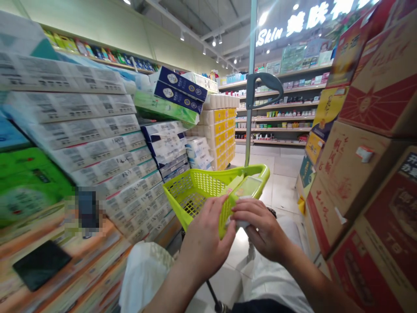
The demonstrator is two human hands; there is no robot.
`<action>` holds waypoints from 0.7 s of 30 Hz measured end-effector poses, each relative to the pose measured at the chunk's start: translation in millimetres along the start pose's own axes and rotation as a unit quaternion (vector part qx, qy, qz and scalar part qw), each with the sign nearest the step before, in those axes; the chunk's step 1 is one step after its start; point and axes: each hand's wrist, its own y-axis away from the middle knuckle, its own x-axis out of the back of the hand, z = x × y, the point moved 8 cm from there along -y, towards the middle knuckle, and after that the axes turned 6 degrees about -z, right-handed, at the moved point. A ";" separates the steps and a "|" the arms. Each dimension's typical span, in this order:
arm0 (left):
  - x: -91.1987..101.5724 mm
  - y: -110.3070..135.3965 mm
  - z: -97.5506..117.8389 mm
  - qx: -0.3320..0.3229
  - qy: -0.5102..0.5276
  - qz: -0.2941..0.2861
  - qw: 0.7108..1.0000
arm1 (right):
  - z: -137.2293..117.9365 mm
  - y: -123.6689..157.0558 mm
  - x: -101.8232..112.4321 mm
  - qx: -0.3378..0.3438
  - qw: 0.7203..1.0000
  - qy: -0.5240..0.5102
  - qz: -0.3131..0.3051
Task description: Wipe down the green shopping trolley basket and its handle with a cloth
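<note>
Over the near rim of a lime-green shopping basket, a flat pale-green-and-white pack with a shiny window-like face is tilted up. My right hand curls its fingers round the near edge of this pack, where some white shows under them. From the other side my left hand closes on it, thumb reaching toward my right fingertips; the palm side is hidden. The basket has lattice walls and stands between my knees, with a grey pull handle on a metal pole beyond it.
Stacked paper packs rise on the left. A dark flat device lies on orange packs at lower left. Cardboard cartons wall the right side. Stocked shelves stand behind the tiled floor.
</note>
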 end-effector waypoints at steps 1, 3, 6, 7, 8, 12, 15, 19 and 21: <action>-4.6 1.3 -3.9 0.016 -0.019 -0.016 1.000 | 10.8 -3.1 3.3 -0.012 1.000 0.006 0.001; -13.6 3.5 -13.6 0.046 -0.061 -0.041 0.996 | 36.5 -8.3 11.5 -0.056 0.998 0.016 0.024; -19.2 4.9 -22.9 0.069 -0.121 -0.039 0.990 | 61.2 -12.8 16.6 -0.113 0.991 0.019 0.071; -19.1 4.8 -24.3 0.072 -0.135 -0.033 0.988 | 61.1 -14.6 14.1 -0.116 0.990 0.016 0.076; -18.5 4.7 -25.2 0.073 -0.144 -0.027 0.987 | 56.7 -17.1 9.4 -0.108 0.992 0.009 0.070; -13.1 3.2 -27.3 0.070 -0.152 -0.018 0.986 | 26.6 -31.4 -14.8 -0.037 0.999 -0.014 -0.028; -6.7 0.4 -29.0 0.079 -0.175 -0.020 0.981 | 37.8 -41.5 -15.8 -0.049 0.996 -0.010 -0.074; -1.3 -5.4 -29.9 0.096 -0.226 -0.023 0.969 | 87.5 -47.4 0.8 -0.168 0.985 0.035 -0.031; -0.8 -7.7 -29.4 0.094 -0.238 -0.013 0.967 | 91.3 -48.8 0.8 -0.184 0.982 0.047 -0.021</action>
